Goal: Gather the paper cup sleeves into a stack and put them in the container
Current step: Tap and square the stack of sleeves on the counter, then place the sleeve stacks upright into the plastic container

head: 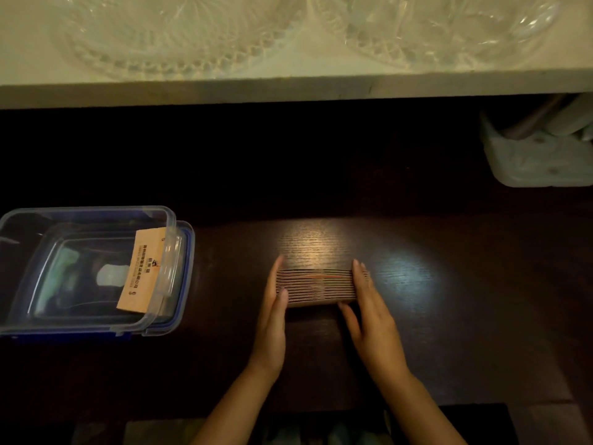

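A stack of brown paper cup sleeves [316, 288] stands on edge on the dark wooden table [449, 300], its edges facing up. My left hand [272, 322] presses flat against the stack's left end. My right hand [369, 313] presses against its right end, so the stack is squeezed between both palms. To the left stands a clear plastic container [29, 284] with a blue-rimmed base. One brown printed sleeve [144, 271] leans inside it against the right wall.
A white shelf [288, 88] juts out above the table's far side, carrying two cut-glass dishes [179, 36]. A pale plastic object [539, 155] sits at the far right under the shelf. The area beneath the shelf is dark.
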A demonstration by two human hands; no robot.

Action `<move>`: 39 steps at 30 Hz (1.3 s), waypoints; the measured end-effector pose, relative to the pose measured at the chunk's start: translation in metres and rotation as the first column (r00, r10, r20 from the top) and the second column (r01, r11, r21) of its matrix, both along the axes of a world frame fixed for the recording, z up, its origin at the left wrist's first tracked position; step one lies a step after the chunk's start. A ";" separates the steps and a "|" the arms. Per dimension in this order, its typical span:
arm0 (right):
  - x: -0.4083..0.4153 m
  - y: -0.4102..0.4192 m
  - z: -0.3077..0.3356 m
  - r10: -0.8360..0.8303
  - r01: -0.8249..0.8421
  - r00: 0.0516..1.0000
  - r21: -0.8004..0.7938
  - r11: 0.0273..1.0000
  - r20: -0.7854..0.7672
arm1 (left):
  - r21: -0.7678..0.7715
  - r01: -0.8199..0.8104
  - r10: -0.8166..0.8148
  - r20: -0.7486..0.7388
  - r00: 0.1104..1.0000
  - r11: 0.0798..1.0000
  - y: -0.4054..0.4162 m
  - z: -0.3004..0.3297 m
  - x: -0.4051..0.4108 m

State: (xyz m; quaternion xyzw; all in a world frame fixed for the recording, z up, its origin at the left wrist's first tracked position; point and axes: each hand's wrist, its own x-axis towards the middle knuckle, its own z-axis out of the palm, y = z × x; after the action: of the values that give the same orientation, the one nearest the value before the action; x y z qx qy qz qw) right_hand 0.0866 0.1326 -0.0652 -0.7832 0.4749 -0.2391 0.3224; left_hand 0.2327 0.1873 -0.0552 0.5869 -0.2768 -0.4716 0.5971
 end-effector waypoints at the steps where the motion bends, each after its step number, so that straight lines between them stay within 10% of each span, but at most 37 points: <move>1: -0.001 0.002 -0.001 0.000 0.000 1.000 -0.014 1.000 -0.004 | 0.000 -0.021 0.021 0.007 1.000 1.000 -0.001 -0.002 -0.003; 9: -0.005 -0.006 0.004 0.023 -0.023 0.999 -0.019 1.000 0.039 | 0.152 0.140 -0.171 0.213 0.962 0.978 0.000 0.007 0.008; 13: -0.006 -0.019 0.030 0.030 -0.061 0.990 0.223 0.973 0.138 | 0.263 0.173 -0.263 0.360 0.895 0.949 -0.006 0.031 0.043; 16: 0.003 -0.020 0.057 0.025 -0.141 0.968 0.456 0.879 0.251 | 0.161 0.091 -0.089 -0.022 0.996 0.983 -0.002 0.056 0.061; 20: 0.030 -0.005 0.085 -0.115 -0.178 0.909 0.623 0.762 0.400 | 0.054 0.021 0.003 -0.411 0.912 0.998 0.013 0.078 0.058; 30: 0.092 0.047 0.123 -0.194 -0.235 0.880 0.753 0.615 0.433 | 0.133 -0.183 0.197 -0.098 0.976 0.974 0.054 0.118 0.080; 39: 0.141 0.057 0.170 0.036 -0.362 0.907 0.733 0.576 0.419 | 0.269 -0.025 0.021 0.019 1.000 0.963 0.113 0.153 0.142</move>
State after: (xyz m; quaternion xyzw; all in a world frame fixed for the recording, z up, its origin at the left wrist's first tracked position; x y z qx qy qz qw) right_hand 0.2273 0.1893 0.1046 -0.5475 0.3707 -0.1021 0.7433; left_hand 0.3744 0.3005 0.0980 0.6694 -0.2080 -0.4934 0.5150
